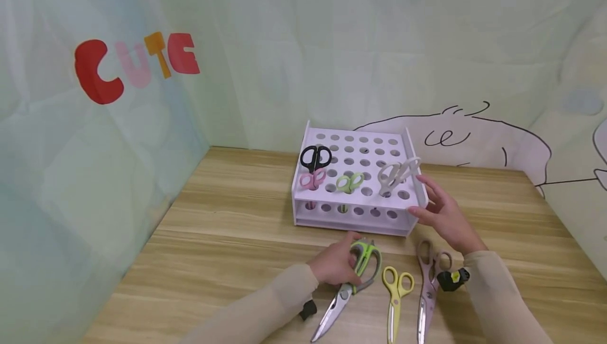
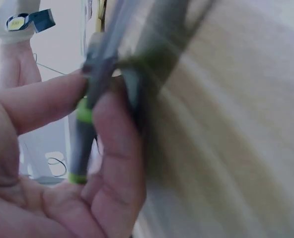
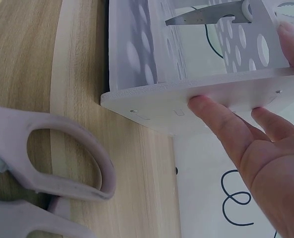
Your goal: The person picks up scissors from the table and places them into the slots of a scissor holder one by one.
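Note:
My left hand (image 1: 338, 262) holds green-and-grey kitchen scissors (image 1: 362, 265) by the handles, their blades slanting toward me over the table. In the left wrist view, the fingers curl round the blurred handle (image 2: 82, 139). My right hand (image 1: 450, 223) grips the right side panel of a white holed rack (image 1: 351, 200); the right wrist view shows its fingertips (image 3: 201, 105) against the outer face and a digit over the front edge. Black scissors (image 1: 315, 158), pink scissors (image 1: 313, 179), light green scissors (image 1: 350, 182) and whitish scissors (image 1: 395, 175) stand in the rack.
Yellow scissors (image 1: 394, 294) and large mauve scissors (image 1: 429, 286) lie on the wooden table (image 1: 227, 202), in front of the rack. Behind the table hangs a pale curtain (image 1: 379, 59) with drawn lines and coloured letters.

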### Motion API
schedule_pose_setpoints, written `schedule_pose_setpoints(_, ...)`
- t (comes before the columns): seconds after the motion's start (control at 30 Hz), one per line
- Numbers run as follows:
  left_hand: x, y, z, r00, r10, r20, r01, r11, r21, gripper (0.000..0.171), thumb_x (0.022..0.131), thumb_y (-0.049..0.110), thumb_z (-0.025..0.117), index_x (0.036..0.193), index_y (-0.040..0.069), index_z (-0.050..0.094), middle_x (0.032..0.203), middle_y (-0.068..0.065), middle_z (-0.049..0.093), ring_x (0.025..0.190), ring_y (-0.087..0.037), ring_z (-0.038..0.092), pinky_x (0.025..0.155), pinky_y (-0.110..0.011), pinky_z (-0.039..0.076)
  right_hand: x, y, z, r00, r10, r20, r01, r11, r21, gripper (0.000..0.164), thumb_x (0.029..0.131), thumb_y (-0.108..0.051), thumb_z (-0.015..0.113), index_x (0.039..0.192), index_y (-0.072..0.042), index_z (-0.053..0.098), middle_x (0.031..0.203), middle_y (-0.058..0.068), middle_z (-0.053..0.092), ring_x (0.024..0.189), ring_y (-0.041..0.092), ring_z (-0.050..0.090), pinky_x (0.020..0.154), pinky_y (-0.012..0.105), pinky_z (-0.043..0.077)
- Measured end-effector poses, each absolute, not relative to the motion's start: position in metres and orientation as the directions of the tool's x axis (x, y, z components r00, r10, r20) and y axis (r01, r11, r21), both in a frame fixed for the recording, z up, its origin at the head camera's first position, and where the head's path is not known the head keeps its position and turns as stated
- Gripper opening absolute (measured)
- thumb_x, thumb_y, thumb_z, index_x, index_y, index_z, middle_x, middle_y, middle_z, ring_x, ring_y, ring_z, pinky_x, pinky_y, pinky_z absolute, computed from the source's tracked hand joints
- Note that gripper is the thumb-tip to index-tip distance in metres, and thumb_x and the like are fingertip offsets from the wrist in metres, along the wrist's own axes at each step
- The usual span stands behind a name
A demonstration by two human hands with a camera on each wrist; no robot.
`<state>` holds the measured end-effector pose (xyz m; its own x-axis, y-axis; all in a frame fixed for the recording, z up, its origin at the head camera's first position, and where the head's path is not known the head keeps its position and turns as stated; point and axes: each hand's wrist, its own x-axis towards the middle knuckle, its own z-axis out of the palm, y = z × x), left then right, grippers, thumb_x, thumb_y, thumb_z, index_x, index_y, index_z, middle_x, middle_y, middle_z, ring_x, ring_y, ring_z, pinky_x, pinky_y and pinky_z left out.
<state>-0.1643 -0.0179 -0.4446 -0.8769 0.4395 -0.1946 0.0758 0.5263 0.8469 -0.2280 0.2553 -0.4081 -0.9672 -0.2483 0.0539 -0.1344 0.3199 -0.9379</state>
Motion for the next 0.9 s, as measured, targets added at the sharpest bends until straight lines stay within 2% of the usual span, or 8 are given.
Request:
schedule_pose_setpoints(0.17,-0.166,-0.021,-0.452,-0.870,0.446,-0.209,-0.016,0.399,0.917,0.096,0.063,-0.018,0.079,0.145,0.008,0.037,0.073,-0.005,0.054,0.053,-0.014,0.051,0.038,-0.028,0.048,-0.227,0.256,-0.407,-0.968,-0.246,0.046,-0.130,0.336,-0.933,0.081,0.095,-0.018,0.069,0.159,-0.025,0.019,0.160,0.023,0.018,0.135,0.051,0.036,0.087,0.041,0.055)
schedule_pose_setpoints(0.3,-0.167,-0.025,-0.451,-0.877,0.433,-0.208,-0.052,0.346,0.937,0.095,0.065,-0.018,0.078,0.147,0.008,0.036,0.078,-0.007,0.056,0.052,-0.016,0.053,0.038,-0.029,0.049,-0.227,0.256,-0.406,-0.969,-0.242,0.042,-0.127,0.345,-0.930,0.082,0.095,-0.019,0.069,0.159,-0.026,0.019,0.160,0.024,0.018,0.134,0.051,0.037,0.087,0.043,0.055)
schedule_pose_setpoints(0.57,-0.172,-0.034,-0.435,-0.896,0.421,-0.143,-0.033,0.257,0.966,0.081,0.076,-0.015,0.073,0.146,0.003,0.036,0.085,-0.009,0.055,0.054,-0.016,0.054,0.037,-0.031,0.050,-0.230,0.254,-0.405,-0.970,-0.242,0.033,-0.116,0.337,-0.934,0.083,0.094,-0.019,0.070,0.159,-0.027,0.019,0.161,0.022,0.015,0.135,0.050,0.035,0.089,0.045,0.054)
schedule_pose_setpoints(0.9,-0.179,-0.041,-0.414,-0.883,0.454,-0.117,-0.035,0.185,0.982,0.079,0.083,-0.007,0.070,0.151,0.004,0.031,0.093,-0.010,0.058,0.060,-0.018,0.058,0.047,-0.042,0.056,-0.229,0.256,-0.407,-0.971,-0.237,0.030,-0.112,0.342,-0.933,0.083,0.094,-0.019,0.070,0.159,-0.029,0.019,0.161,0.022,0.014,0.135,0.051,0.035,0.090,0.045,0.053)
